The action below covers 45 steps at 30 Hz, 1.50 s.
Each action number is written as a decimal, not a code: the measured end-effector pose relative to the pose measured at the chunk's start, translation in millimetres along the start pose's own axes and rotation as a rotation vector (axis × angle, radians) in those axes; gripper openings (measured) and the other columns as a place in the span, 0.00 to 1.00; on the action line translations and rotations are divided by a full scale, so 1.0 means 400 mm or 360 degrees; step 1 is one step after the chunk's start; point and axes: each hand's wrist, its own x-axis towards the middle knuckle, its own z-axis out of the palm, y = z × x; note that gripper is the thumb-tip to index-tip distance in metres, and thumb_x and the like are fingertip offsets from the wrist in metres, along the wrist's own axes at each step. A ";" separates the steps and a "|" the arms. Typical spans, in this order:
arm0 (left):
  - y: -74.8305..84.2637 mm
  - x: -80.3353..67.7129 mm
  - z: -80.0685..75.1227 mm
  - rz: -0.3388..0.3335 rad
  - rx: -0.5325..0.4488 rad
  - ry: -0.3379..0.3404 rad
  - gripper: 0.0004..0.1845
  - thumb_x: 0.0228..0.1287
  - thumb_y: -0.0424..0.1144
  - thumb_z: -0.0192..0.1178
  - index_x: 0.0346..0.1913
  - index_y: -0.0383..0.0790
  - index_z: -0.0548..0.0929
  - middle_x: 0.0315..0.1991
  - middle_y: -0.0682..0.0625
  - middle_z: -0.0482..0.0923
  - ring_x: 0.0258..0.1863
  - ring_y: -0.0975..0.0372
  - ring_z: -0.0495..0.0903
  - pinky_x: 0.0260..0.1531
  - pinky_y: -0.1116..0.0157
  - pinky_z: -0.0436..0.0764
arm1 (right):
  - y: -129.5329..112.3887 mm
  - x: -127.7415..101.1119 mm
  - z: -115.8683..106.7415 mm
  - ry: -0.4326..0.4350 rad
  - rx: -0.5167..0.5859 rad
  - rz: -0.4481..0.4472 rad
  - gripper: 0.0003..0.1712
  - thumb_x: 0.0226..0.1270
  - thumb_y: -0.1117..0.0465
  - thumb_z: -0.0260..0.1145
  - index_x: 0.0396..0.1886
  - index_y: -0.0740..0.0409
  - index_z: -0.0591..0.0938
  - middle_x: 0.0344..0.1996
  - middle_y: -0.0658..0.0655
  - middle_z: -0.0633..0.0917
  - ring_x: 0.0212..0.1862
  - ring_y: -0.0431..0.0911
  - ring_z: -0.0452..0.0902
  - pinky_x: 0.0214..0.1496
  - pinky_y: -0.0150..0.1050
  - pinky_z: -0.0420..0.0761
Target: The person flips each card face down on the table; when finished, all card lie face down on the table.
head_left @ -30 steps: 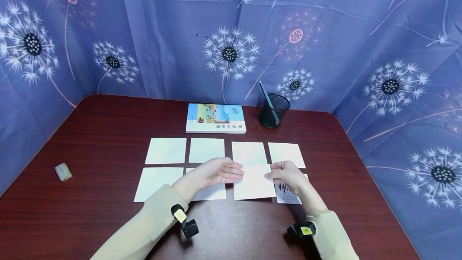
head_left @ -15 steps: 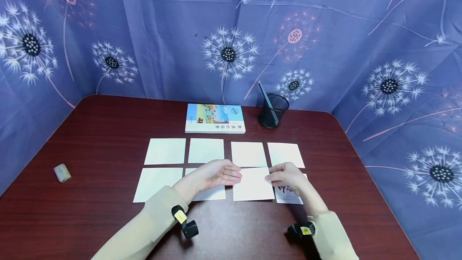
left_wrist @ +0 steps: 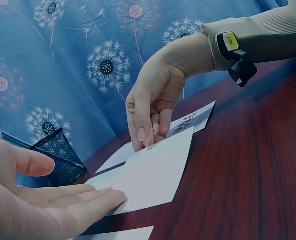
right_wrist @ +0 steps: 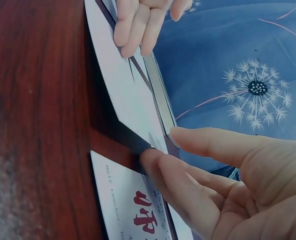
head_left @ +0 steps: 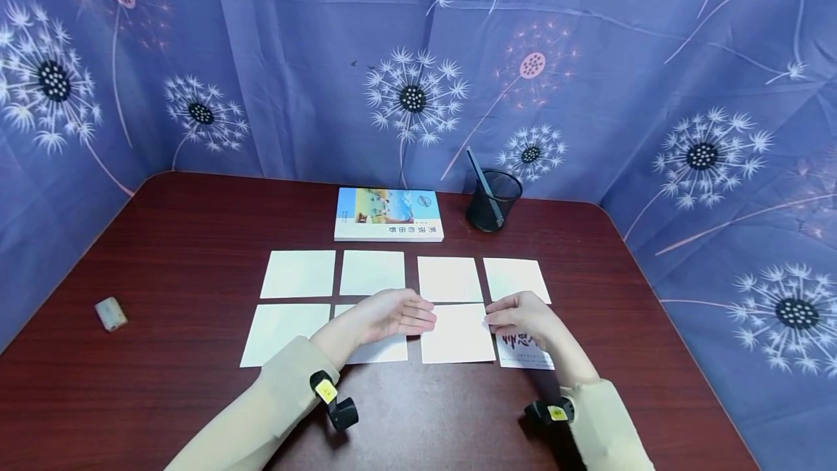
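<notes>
White cards lie in two rows on the table, and one card (head_left: pixel 458 333) in the front row sits between my hands. My left hand (head_left: pixel 392 315) has its fingers straight, their tips at this card's left edge, and covers part of the card (head_left: pixel 382 349) below it. At the right edge, my right hand (head_left: pixel 523 318) has bent fingers, with the thumb apart from them in the right wrist view. Its fingertips (right_wrist: pixel 152 162) are by the card's corner; contact is unclear. Partly under this hand lies a card with red lettering (head_left: pixel 525 356).
Behind the cards lie a book (head_left: pixel 389 215) and a black mesh pen cup (head_left: pixel 492 202) holding a blue stick-like item. A small whitish block (head_left: pixel 111 314) is at far left. A blue dandelion curtain (head_left: pixel 294 78) hangs behind the table (head_left: pixel 163 260).
The card between my hands has come down toward me, off the back-row card, and lies in the front row. My right hand has shifted slightly right, its fingers moving off the card's edge.
</notes>
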 end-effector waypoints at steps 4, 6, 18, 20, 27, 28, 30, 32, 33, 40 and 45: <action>0.001 -0.001 -0.002 0.0000 -0.0001 0.0001 0.27 0.73 0.37 0.38 0.65 0.17 0.65 0.62 0.25 0.70 0.64 0.41 0.72 0.68 0.52 0.70 | -0.002 0.000 0.003 0.0023 -0.0042 -0.0004 0.19 0.61 0.68 0.68 0.47 0.80 0.80 0.35 0.63 0.88 0.35 0.43 0.85 0.45 0.44 0.87; 0.001 -0.001 -0.004 0.0001 -0.0001 0.0001 0.27 0.73 0.37 0.38 0.65 0.17 0.65 0.62 0.25 0.70 0.64 0.41 0.72 0.67 0.52 0.70 | -0.001 0.000 0.004 0.0058 -0.0062 0.0007 0.19 0.61 0.67 0.68 0.46 0.79 0.81 0.37 0.63 0.88 0.35 0.44 0.85 0.45 0.45 0.87; 0.003 0.030 0.039 0.0048 -0.0229 -0.0021 0.27 0.75 0.37 0.39 0.68 0.21 0.64 0.67 0.27 0.66 0.67 0.41 0.69 0.68 0.53 0.69 | 0.013 -0.026 -0.058 0.0146 -0.0065 -0.0022 0.21 0.62 0.65 0.68 0.49 0.79 0.80 0.34 0.59 0.88 0.32 0.39 0.84 0.42 0.38 0.87; 0.004 0.043 0.055 0.0060 -0.0273 -0.0017 0.26 0.75 0.36 0.38 0.68 0.21 0.63 0.67 0.27 0.65 0.67 0.40 0.67 0.69 0.53 0.67 | 0.021 -0.032 -0.075 0.0165 -0.0083 -0.0025 0.23 0.61 0.64 0.69 0.50 0.80 0.79 0.34 0.58 0.88 0.33 0.39 0.84 0.42 0.37 0.87; 0.000 0.087 0.123 0.0073 -0.0460 0.0143 0.25 0.73 0.33 0.39 0.66 0.18 0.64 0.65 0.24 0.66 0.67 0.39 0.67 0.69 0.52 0.68 | 0.049 -0.051 -0.128 0.0253 -0.0084 -0.0016 0.29 0.59 0.64 0.70 0.55 0.80 0.76 0.37 0.57 0.88 0.34 0.36 0.82 0.41 0.31 0.85; -0.002 0.091 0.135 0.0076 -0.0476 0.0170 0.25 0.73 0.32 0.39 0.66 0.17 0.64 0.65 0.23 0.66 0.67 0.39 0.68 0.69 0.52 0.68 | 0.052 -0.056 -0.136 0.0261 -0.0092 -0.0014 0.30 0.60 0.63 0.70 0.56 0.80 0.75 0.37 0.57 0.88 0.34 0.36 0.81 0.41 0.31 0.84; -0.002 0.097 0.160 0.0088 -0.0504 0.0215 0.25 0.72 0.32 0.39 0.65 0.16 0.64 0.64 0.22 0.66 0.66 0.38 0.68 0.68 0.51 0.69 | 0.059 -0.063 -0.155 0.0269 -0.0086 -0.0013 0.31 0.60 0.63 0.69 0.57 0.81 0.74 0.36 0.55 0.88 0.33 0.35 0.81 0.40 0.29 0.83; -0.003 0.099 0.180 0.0101 -0.0513 0.0222 0.25 0.72 0.32 0.39 0.65 0.15 0.63 0.64 0.22 0.66 0.67 0.38 0.67 0.68 0.51 0.69 | 0.065 -0.070 -0.171 0.0283 -0.0094 -0.0008 0.31 0.61 0.63 0.69 0.57 0.82 0.73 0.36 0.55 0.88 0.33 0.34 0.81 0.40 0.29 0.83; -0.004 0.101 0.188 0.0103 -0.0513 0.0222 0.25 0.72 0.32 0.39 0.65 0.15 0.63 0.64 0.22 0.66 0.67 0.38 0.67 0.68 0.51 0.68 | 0.069 -0.073 -0.178 0.0289 -0.0098 -0.0006 0.31 0.61 0.64 0.69 0.57 0.82 0.73 0.37 0.56 0.88 0.33 0.34 0.82 0.40 0.29 0.84; -0.010 0.117 0.226 0.0113 -0.0523 0.0224 0.27 0.69 0.33 0.42 0.65 0.16 0.63 0.64 0.21 0.65 0.67 0.37 0.67 0.69 0.49 0.66 | 0.094 -0.092 -0.207 0.0308 -0.0098 0.0087 0.31 0.62 0.66 0.68 0.59 0.83 0.71 0.41 0.61 0.88 0.35 0.31 0.82 0.42 0.31 0.86; -0.015 0.122 0.241 0.0118 -0.0527 0.0212 0.27 0.70 0.34 0.42 0.65 0.16 0.62 0.65 0.22 0.63 0.68 0.37 0.64 0.71 0.48 0.64 | 0.109 -0.095 -0.204 0.0274 -0.0061 0.0059 0.31 0.63 0.67 0.67 0.60 0.85 0.69 0.44 0.64 0.87 0.35 0.29 0.81 0.42 0.29 0.85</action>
